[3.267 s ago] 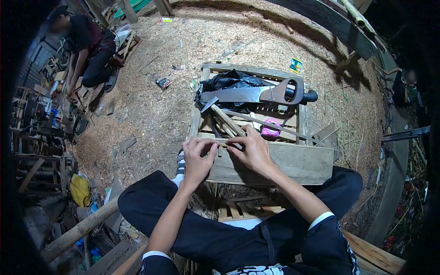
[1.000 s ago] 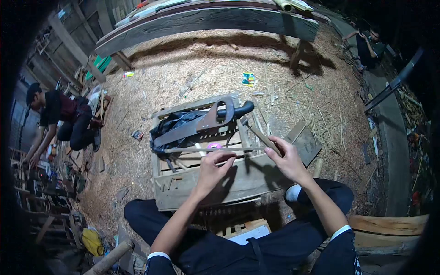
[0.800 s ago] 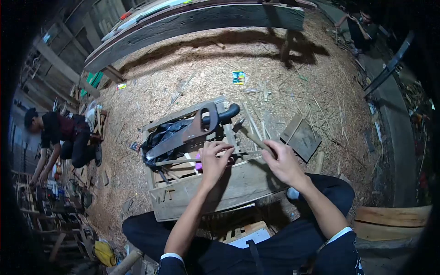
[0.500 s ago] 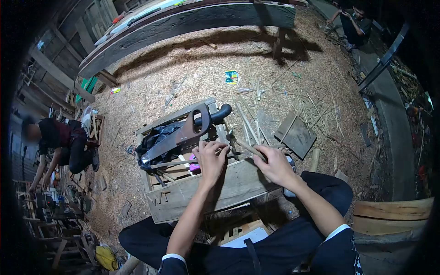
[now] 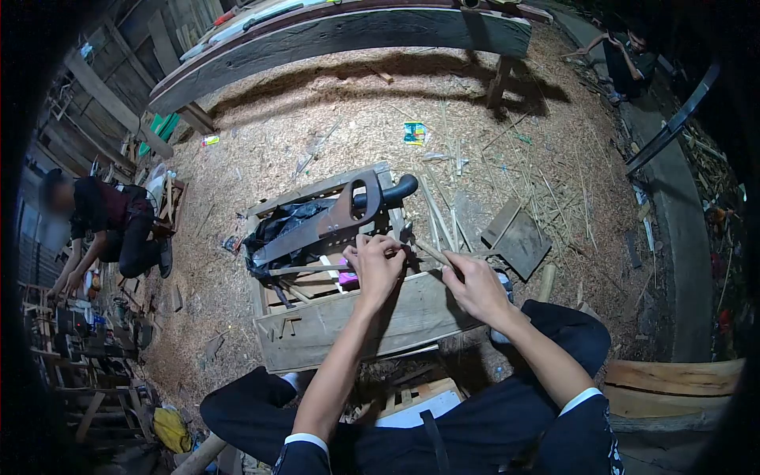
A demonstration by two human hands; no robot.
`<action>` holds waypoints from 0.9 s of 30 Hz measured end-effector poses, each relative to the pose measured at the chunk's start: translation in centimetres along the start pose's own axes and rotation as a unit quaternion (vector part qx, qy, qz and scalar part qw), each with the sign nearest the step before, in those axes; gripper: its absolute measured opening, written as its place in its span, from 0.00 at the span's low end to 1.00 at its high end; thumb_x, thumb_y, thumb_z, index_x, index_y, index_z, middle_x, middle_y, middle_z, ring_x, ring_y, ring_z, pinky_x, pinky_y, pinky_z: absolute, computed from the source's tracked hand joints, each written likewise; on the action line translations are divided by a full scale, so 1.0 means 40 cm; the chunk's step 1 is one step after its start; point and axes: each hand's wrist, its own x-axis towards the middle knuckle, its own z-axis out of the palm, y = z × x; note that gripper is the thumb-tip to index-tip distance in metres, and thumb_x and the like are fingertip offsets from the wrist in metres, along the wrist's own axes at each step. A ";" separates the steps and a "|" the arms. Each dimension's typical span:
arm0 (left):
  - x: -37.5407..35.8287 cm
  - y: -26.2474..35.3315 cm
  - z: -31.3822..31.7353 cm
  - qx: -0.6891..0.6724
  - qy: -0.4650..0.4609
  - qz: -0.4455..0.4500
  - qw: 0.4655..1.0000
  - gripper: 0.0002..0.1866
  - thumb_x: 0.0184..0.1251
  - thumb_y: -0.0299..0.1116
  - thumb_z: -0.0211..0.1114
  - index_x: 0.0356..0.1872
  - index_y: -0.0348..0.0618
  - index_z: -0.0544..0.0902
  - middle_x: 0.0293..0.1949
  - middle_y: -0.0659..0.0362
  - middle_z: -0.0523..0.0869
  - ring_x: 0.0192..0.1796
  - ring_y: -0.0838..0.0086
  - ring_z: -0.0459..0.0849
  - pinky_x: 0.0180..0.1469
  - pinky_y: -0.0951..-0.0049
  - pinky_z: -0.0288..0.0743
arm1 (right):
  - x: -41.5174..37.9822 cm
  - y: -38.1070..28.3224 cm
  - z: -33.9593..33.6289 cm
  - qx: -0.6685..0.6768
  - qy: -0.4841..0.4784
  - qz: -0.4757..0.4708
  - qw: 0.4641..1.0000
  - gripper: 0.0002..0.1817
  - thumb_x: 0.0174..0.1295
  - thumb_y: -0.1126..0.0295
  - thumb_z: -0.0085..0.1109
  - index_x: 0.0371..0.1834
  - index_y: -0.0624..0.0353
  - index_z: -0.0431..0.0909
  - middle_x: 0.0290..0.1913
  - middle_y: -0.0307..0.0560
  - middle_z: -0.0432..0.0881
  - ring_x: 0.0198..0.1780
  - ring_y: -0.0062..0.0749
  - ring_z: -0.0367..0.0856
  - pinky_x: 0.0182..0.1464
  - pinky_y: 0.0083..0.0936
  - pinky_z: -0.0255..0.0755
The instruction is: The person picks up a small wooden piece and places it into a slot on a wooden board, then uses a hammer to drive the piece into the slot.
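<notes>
Sitting cross-legged, the person works over a wooden crate (image 5: 372,321). Their left hand (image 5: 374,265) pinches a small piece, too small to identify, above the slats; their right hand (image 5: 473,285) grips a hammer (image 5: 422,248) by its handle. Farther back, a handsaw (image 5: 328,222) lies on black plastic (image 5: 281,227).

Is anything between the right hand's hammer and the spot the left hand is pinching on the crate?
Nothing visible stands between them. The right hand grips the hammer by its handle, head close beside the left hand, which pinches something too small to make out above the wooden crate. The saw lies further back.
</notes>
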 end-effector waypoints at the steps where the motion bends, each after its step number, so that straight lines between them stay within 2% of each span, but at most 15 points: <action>1: -0.001 0.003 -0.001 -0.002 0.000 -0.002 1.000 0.08 0.59 0.40 0.80 0.31 0.49 0.94 0.42 0.66 0.92 0.55 0.66 0.78 0.62 0.55 0.56 | -0.001 -0.006 -0.004 -0.002 -0.002 0.001 1.000 0.20 0.76 0.63 0.58 0.64 0.63 0.82 0.43 0.70 0.87 0.46 0.68 0.87 0.49 0.54 0.79; 6: -0.003 0.011 -0.004 -0.016 0.007 -0.004 1.000 0.09 0.59 0.41 0.81 0.31 0.49 0.94 0.42 0.65 0.92 0.56 0.65 0.78 0.63 0.53 0.55 | -0.010 -0.019 0.002 0.031 0.075 -0.041 0.996 0.21 0.76 0.63 0.58 0.65 0.66 0.81 0.43 0.68 0.87 0.45 0.67 0.86 0.49 0.53 0.79; 7: -0.003 0.008 -0.003 -0.017 0.007 -0.006 1.000 0.09 0.59 0.41 0.81 0.31 0.49 0.94 0.42 0.65 0.92 0.56 0.65 0.78 0.63 0.53 0.55 | -0.010 -0.012 0.006 0.030 0.074 -0.040 0.996 0.21 0.76 0.63 0.58 0.65 0.66 0.81 0.43 0.68 0.87 0.45 0.67 0.86 0.49 0.53 0.79; 9: -0.001 0.005 -0.004 -0.020 0.006 0.000 1.000 0.07 0.58 0.39 0.80 0.32 0.48 0.95 0.41 0.65 0.92 0.56 0.65 0.78 0.62 0.50 0.55 | -0.009 0.006 0.013 -0.021 -0.010 -0.009 1.000 0.21 0.76 0.65 0.59 0.65 0.67 0.81 0.45 0.68 0.87 0.46 0.66 0.86 0.49 0.52 0.79; 10: -0.002 0.006 -0.004 -0.021 0.005 -0.001 1.000 0.07 0.58 0.39 0.80 0.32 0.48 0.95 0.41 0.65 0.92 0.56 0.65 0.78 0.62 0.50 0.55 | -0.012 0.007 0.015 -0.022 -0.010 -0.008 1.000 0.21 0.76 0.65 0.59 0.65 0.67 0.81 0.45 0.68 0.87 0.46 0.66 0.86 0.49 0.52 0.79; 13: -0.002 0.010 -0.006 -0.021 0.009 -0.002 1.000 0.07 0.58 0.39 0.80 0.33 0.49 0.95 0.40 0.65 0.92 0.56 0.65 0.78 0.62 0.51 0.55 | -0.012 -0.010 0.011 -0.020 0.009 -0.013 1.000 0.21 0.76 0.66 0.59 0.66 0.66 0.81 0.46 0.67 0.87 0.46 0.66 0.86 0.49 0.51 0.79; 16: -0.003 0.010 -0.006 -0.028 -0.002 -0.005 1.000 0.08 0.58 0.40 0.81 0.33 0.49 0.95 0.43 0.66 0.91 0.58 0.65 0.77 0.65 0.52 0.54 | -0.019 -0.031 0.002 0.024 0.035 0.009 0.999 0.20 0.76 0.67 0.61 0.63 0.71 0.81 0.48 0.69 0.87 0.49 0.65 0.87 0.53 0.48 0.80; 18: -0.005 0.009 -0.005 -0.031 -0.001 -0.005 0.999 0.09 0.59 0.41 0.81 0.33 0.49 0.95 0.43 0.66 0.91 0.58 0.65 0.77 0.65 0.52 0.54 | -0.019 -0.020 0.008 0.019 0.043 -0.012 0.999 0.19 0.76 0.67 0.60 0.62 0.70 0.81 0.47 0.68 0.87 0.49 0.65 0.87 0.53 0.47 0.79; 22: -0.001 0.009 -0.005 -0.012 0.007 0.006 1.000 0.10 0.58 0.43 0.82 0.33 0.49 0.96 0.43 0.66 0.91 0.57 0.65 0.77 0.65 0.52 0.54 | -0.015 -0.001 0.016 -0.012 0.014 -0.018 1.000 0.21 0.76 0.66 0.60 0.65 0.69 0.80 0.49 0.67 0.87 0.48 0.65 0.87 0.51 0.48 0.80; 27: -0.003 0.011 -0.003 -0.018 -0.001 -0.004 1.000 0.08 0.61 0.41 0.80 0.34 0.50 0.96 0.43 0.64 0.92 0.58 0.64 0.77 0.65 0.51 0.55 | -0.023 -0.016 0.007 0.025 0.085 -0.037 0.995 0.21 0.77 0.65 0.60 0.64 0.70 0.81 0.49 0.67 0.87 0.48 0.65 0.87 0.51 0.49 0.80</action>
